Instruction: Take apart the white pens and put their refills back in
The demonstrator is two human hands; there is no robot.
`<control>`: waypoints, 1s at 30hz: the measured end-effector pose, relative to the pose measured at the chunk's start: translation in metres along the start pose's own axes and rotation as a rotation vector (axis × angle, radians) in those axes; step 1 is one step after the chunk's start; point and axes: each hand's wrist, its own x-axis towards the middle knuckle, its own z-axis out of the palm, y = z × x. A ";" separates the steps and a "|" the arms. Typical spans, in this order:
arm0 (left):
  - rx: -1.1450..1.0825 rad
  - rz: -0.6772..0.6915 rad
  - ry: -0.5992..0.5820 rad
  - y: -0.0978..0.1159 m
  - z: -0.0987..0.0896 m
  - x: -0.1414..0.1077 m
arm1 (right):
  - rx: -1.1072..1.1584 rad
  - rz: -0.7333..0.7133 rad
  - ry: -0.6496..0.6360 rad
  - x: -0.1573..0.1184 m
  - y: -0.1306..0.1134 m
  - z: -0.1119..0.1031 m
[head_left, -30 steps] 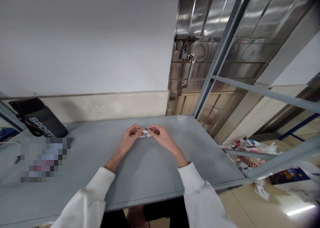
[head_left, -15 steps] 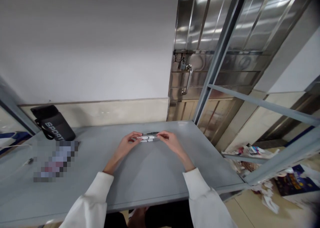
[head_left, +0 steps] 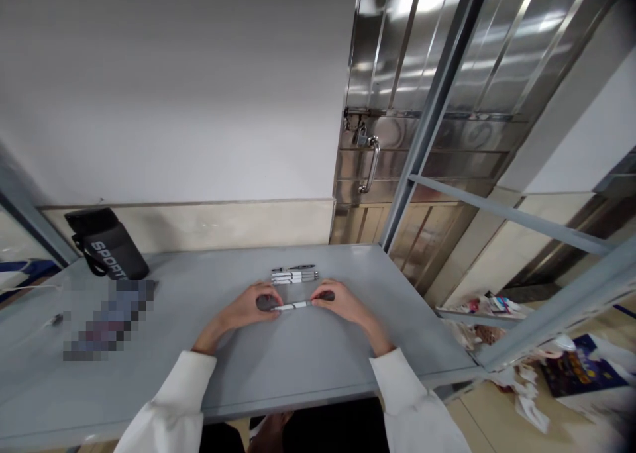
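Note:
A white pen [head_left: 296,305] with dark markings lies crosswise between my two hands. My left hand [head_left: 253,305] pinches its left end between thumb and fingers. At the other end, the fingertips of my right hand [head_left: 338,299] close on the pen. Just beyond it, a few white pens [head_left: 294,277] lie side by side on the grey table [head_left: 298,360], parallel to its back edge. Behind those is a slimmer dark pen [head_left: 294,267], lying apart from the white ones.
A black bottle-shaped case [head_left: 114,244] marked SPORT leans at the back left. In front of it lies a pixelated flat object [head_left: 112,320], with a white cable [head_left: 30,291] farther left. A metal post [head_left: 422,142] rises at the table's back right corner, before a padlocked door [head_left: 382,75].
Both hands have drawn back toward me from the row of pens, bringing one white pen with them. The other white pens and the dark pen stay behind, uncovered.

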 end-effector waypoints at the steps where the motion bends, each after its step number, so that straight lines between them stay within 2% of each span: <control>1: 0.000 0.010 0.000 0.000 0.000 0.000 | 0.014 0.004 -0.005 0.000 0.000 0.000; 5: -0.012 0.021 0.009 0.001 -0.001 -0.001 | 0.022 0.022 -0.012 -0.001 -0.003 0.001; 10: -0.044 -0.028 0.016 -0.002 0.000 -0.003 | 0.038 0.047 0.018 -0.001 -0.007 0.000; 12: -0.066 -0.082 0.086 -0.007 0.001 -0.002 | 0.036 0.063 0.078 0.001 -0.004 0.001; 16: -0.084 -0.188 0.300 -0.021 0.002 0.001 | 0.007 0.106 0.285 0.007 0.014 0.002; 20: -0.046 -0.209 0.384 -0.031 0.002 0.002 | -0.011 0.147 0.378 0.010 0.023 0.002; 23: -0.003 -0.146 0.347 -0.026 0.004 0.003 | 0.029 0.142 0.330 0.008 0.016 0.005; 27: 0.077 -0.017 0.237 -0.011 0.009 0.004 | 0.037 0.041 0.078 0.003 -0.001 0.012; 30: 0.162 0.037 0.176 -0.002 0.011 0.004 | -0.022 -0.017 -0.008 0.001 -0.012 0.016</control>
